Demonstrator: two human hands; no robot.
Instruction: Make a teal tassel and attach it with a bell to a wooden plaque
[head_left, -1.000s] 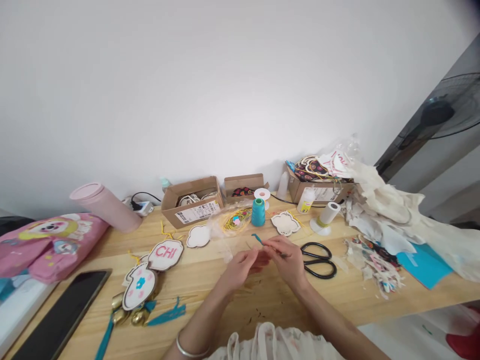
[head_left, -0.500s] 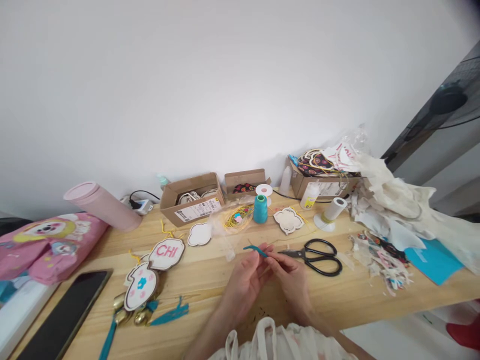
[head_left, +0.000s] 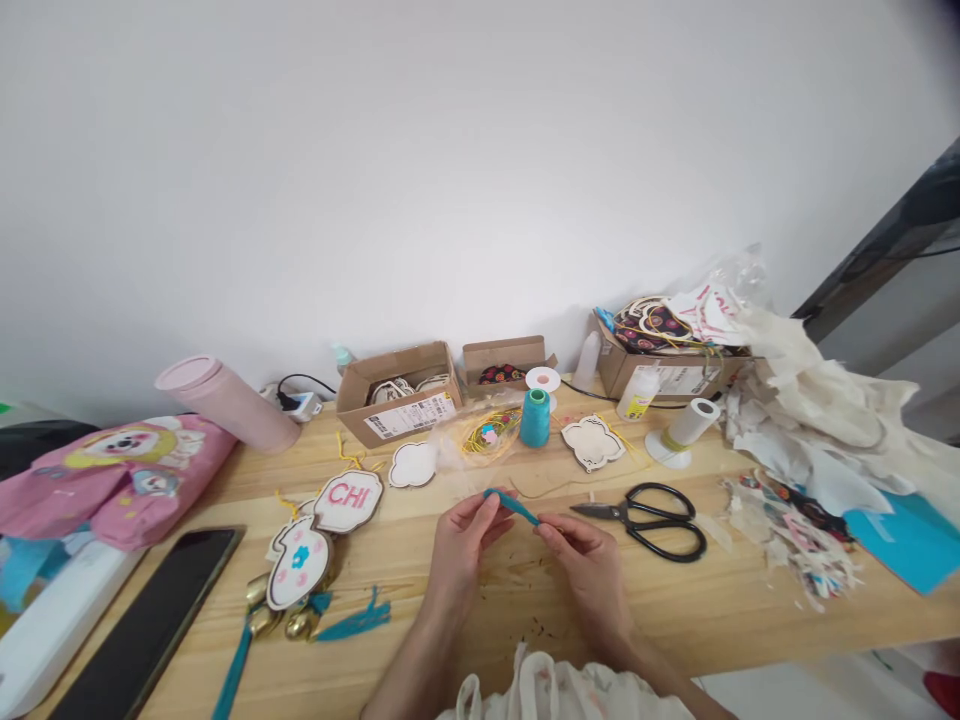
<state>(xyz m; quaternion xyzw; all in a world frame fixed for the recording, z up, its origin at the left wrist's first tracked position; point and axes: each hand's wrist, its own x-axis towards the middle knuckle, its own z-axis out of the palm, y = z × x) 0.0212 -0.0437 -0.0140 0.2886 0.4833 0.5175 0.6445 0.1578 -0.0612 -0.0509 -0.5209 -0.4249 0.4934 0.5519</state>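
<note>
A short teal thread bundle [head_left: 516, 506] is stretched between my two hands above the wooden table. My left hand [head_left: 466, 540] pinches its left end between thumb and fingers. The right end is pinched by my right hand [head_left: 583, 560]. Black-handled scissors [head_left: 652, 518] lie just right of my right hand, blades pointing left. A teal thread cone [head_left: 535, 418] stands behind my hands. To the left, a teal tassel [head_left: 354, 620] lies beside gold bells [head_left: 300, 626] and a flowered white patch [head_left: 300, 570]; a CHI patch [head_left: 348, 500] is just behind them.
Cardboard boxes [head_left: 397, 392] line the wall. A white roll [head_left: 691, 424], glue bottle [head_left: 639, 392] and fabric scraps [head_left: 802, 540] are at the right. A phone [head_left: 150, 620], pink cup [head_left: 229, 402] and pink bag [head_left: 120, 480] are at the left.
My hands have moved apart, and the teal bundle now spans between them instead of lying in bunched fingers. The whole view has shifted, so the table items appear farther right.
</note>
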